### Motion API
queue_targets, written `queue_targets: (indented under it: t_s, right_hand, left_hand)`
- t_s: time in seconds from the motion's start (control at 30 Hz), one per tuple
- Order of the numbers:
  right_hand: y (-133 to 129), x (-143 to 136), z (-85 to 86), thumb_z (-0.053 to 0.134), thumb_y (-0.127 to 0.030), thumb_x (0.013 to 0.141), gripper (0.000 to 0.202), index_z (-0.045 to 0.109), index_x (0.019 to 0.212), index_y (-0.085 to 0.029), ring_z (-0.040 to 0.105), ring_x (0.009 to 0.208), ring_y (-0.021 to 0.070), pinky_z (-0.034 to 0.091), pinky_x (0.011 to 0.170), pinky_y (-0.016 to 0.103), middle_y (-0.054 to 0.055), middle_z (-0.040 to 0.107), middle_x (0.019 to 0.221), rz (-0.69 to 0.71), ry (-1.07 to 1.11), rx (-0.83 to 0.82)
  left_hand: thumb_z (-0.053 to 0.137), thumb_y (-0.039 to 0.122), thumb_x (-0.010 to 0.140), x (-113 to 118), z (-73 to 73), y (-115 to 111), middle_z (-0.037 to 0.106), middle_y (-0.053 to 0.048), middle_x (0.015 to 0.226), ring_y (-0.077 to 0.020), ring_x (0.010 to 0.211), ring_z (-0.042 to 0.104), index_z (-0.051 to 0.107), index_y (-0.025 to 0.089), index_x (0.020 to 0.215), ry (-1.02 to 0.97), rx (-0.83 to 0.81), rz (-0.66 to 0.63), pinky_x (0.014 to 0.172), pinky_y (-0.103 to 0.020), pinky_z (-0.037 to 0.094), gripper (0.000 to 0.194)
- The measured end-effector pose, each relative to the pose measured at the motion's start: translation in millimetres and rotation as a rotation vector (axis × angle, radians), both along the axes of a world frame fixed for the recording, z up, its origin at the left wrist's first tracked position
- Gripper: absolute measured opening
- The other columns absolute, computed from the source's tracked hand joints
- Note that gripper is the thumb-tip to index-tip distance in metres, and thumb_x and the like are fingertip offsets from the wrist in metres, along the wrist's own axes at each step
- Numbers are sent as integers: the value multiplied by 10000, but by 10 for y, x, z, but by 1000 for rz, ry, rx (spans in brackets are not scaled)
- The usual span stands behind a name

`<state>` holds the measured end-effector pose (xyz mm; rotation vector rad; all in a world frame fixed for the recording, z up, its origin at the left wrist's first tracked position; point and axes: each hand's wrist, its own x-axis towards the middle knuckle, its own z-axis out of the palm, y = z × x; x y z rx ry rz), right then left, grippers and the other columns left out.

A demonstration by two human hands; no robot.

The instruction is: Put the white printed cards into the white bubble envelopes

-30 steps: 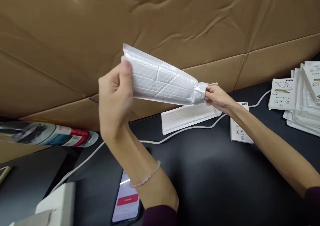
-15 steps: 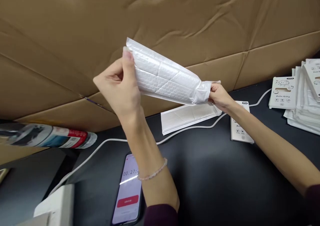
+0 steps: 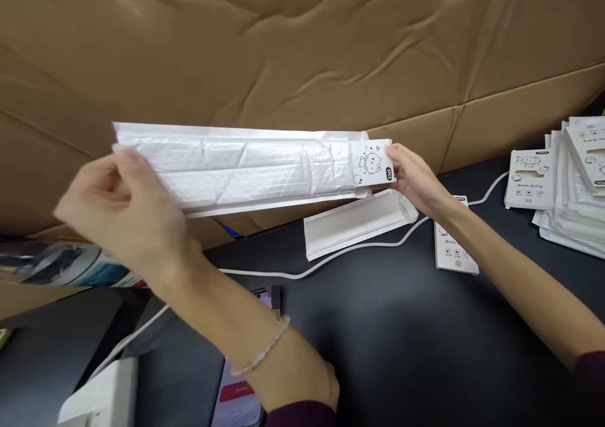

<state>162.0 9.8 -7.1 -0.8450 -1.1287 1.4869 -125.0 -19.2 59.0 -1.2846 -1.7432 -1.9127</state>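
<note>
My left hand (image 3: 130,206), slightly blurred, pinches the left end of a long white bubble mailer (image 3: 236,169), held stretched nearly level above the table. At the mailer's other end, my right hand (image 3: 416,178) grips a small white printed box (image 3: 372,164) between thumb and fingers. The box bears a cartoon cat face and "5PCS", and overlaps the mailer's end; how far it sits inside, I cannot tell. Below lies another bubble mailer (image 3: 354,225) on the dark table. A second printed box (image 3: 454,254) rests partly behind my right forearm.
Several stacked white mailers (image 3: 567,219) stand at the right, with printed boxes (image 3: 529,181) on and beside them. A white cable (image 3: 283,274) crosses the table. A phone (image 3: 236,408) lies under my left forearm, near a bottle (image 3: 70,263) and a white device (image 3: 101,395). Brown cardboard (image 3: 302,49) forms the back.
My left hand has moved left and down, pulling the mailer straighter and more level. The mailer's right end, earlier folded around my right hand, is now flattened, and the printed box shows there.
</note>
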Motion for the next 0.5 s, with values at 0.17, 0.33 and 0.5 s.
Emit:
queue_targets:
  t_s: [0.17, 0.33, 0.5]
  right_hand:
    - [66, 100, -6, 693, -516, 791, 369, 618, 922, -180, 645, 871, 160, 530, 692, 244, 51, 686, 941, -118, -120, -10]
    - [198, 563, 190, 675, -442, 834, 256, 639, 881, -194, 642, 810, 133, 512, 590, 197, 15, 677, 848, -307, -162, 1]
    - [213, 1078, 340, 658, -375, 861, 194, 638, 850, -182, 576, 675, 100, 446, 440, 182, 20, 635, 828, -492, -123, -17]
  left_hand:
    - [526, 276, 825, 174, -25, -21, 621, -2, 685, -160, 686, 591, 713, 119, 971, 99, -403, 13, 663, -260, 452, 285]
    - [563, 223, 812, 107, -20, -86, 622, 1, 693, -147, 613, 543, 677, 167, 1130, -8, -765, -39, 544, -218, 382, 342]
    - [497, 133, 766, 70, -34, -106, 534, 44, 619, -106, 550, 413, 604, 190, 1277, -103, -623, -133, 478, -174, 295, 526]
